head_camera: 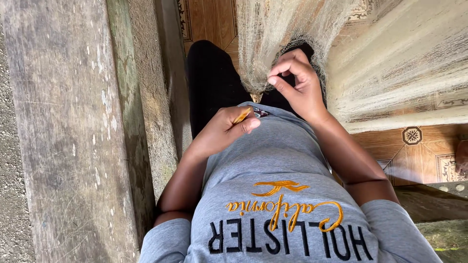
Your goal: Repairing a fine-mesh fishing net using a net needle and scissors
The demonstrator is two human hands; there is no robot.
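A pale, fine-meshed fishing net [390,58] hangs down from the top of the view and spreads to the right over the floor. My right hand [297,83] pinches a bunched part of the net between thumb and fingers, just above my lap. My left hand [226,129] rests lower against my grey shirt, closed around a small yellow netting needle [242,116] whose tip pokes out past my fingers. The two hands are a short distance apart. My legs in black trousers [212,83] lie under the net.
A weathered wooden beam [68,136] and a rough concrete edge [151,97] run along my left side. Brown patterned floor tiles [419,156] show at the right and top. A dark wooden plank [434,199] sits at the lower right.
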